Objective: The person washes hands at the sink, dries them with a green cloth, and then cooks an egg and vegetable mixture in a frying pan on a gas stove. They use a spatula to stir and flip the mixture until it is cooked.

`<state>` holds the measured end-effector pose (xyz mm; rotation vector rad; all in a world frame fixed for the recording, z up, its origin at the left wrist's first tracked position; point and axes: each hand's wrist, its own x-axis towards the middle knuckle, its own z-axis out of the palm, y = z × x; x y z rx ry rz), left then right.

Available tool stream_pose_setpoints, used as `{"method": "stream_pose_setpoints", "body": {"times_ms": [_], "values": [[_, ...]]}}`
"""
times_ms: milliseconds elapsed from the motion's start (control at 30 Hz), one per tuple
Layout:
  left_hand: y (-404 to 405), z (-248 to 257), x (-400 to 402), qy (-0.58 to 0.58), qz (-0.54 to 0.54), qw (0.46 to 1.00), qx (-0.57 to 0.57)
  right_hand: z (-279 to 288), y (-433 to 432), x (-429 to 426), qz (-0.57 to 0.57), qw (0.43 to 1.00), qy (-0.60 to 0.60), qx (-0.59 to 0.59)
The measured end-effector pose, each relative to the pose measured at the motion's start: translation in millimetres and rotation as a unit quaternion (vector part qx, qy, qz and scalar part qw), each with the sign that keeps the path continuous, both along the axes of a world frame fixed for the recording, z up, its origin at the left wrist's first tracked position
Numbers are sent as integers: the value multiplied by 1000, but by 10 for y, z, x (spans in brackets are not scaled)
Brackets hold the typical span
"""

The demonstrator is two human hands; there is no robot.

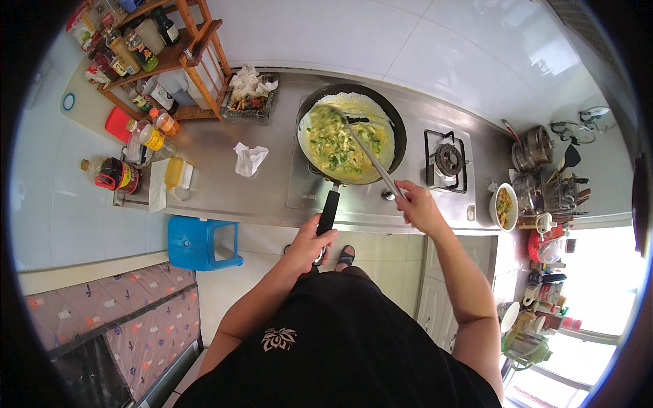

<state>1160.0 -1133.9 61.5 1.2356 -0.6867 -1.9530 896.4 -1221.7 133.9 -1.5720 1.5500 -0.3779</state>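
My left hand (307,241) is wrapped around the black handle (329,211) of a frying pan (399,133). The pan sits over the left side of the gas stove. In my right hand (417,205) is the long metal handle of a ladle or turner (371,157), slanting up and left into the pan. Its head, blurred and covered with food, lies at the pan's upper left. Soft yellow egg mixed with chopped green vegetable (337,148) fills the pan, and a pale film coats its inner wall.
Right of the pan is a bare gas burner (449,159), then a white bowl of food (504,207). A crumpled tissue (250,158) lies on the steel counter (214,168). Bottles crowd a wooden rack (176,61) at left. A blue plastic stool (203,244) stands below the counter.
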Motion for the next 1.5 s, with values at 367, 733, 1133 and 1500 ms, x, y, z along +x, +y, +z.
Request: {"method": "stream_pose_setpoints", "body": {"times_ms": [367,733,1133,1500], "values": [[18,-60,10,0,2,1000,1,1660,106,-439,231,894,338,-181],[1,-42,15,12,-9,1000,3,1030,17,-460,143,925,307,-171],[-23,-67,93,42,6,999,8,-109,463,-264,-104,977,119,-140],[-61,-77,15,19,-37,999,6,-389,233,233,-109,970,112,-188]]}}
